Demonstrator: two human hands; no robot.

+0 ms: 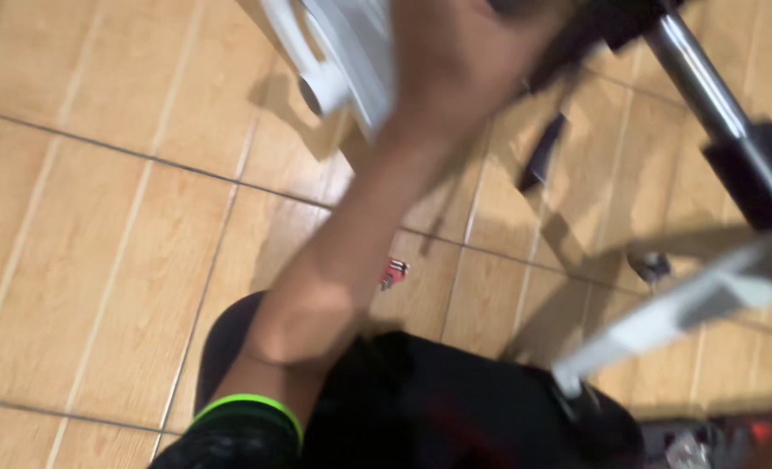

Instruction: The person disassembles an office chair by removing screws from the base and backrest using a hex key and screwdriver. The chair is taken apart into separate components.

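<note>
Wood-look floor tiles (99, 226) in pale tan fill the view, crossed by thin grout lines, and the whole picture is smeared by motion. At the top edge sits a white plastic part (334, 52), a moulded piece with a round socket on its underside, and everything else is best placed from it. The left hand (464, 61) lies just right of that part and against it, at the end of a bare forearm that rises from a dark sleeve with a bright green cuff (247, 406), far below the part. How far the fingers are spread, and whether they clamp the plastic or only press on it, cannot be told (the blur swallows them). The right hand does not show. Further right of the white part a chrome pole (699, 78) with a black collar slants down toward the frame's edge; below and right of the part a black strip (542, 156) lies on the tiles, and lower still a small red-and-black item (394, 272). A white bar (681, 313) crosses well below and to the right. As a judgement, the step in hand looks like getting hold of the white part beside the pole; any move from here calls for a firm, checked grip and a steadier view of the work.
</note>
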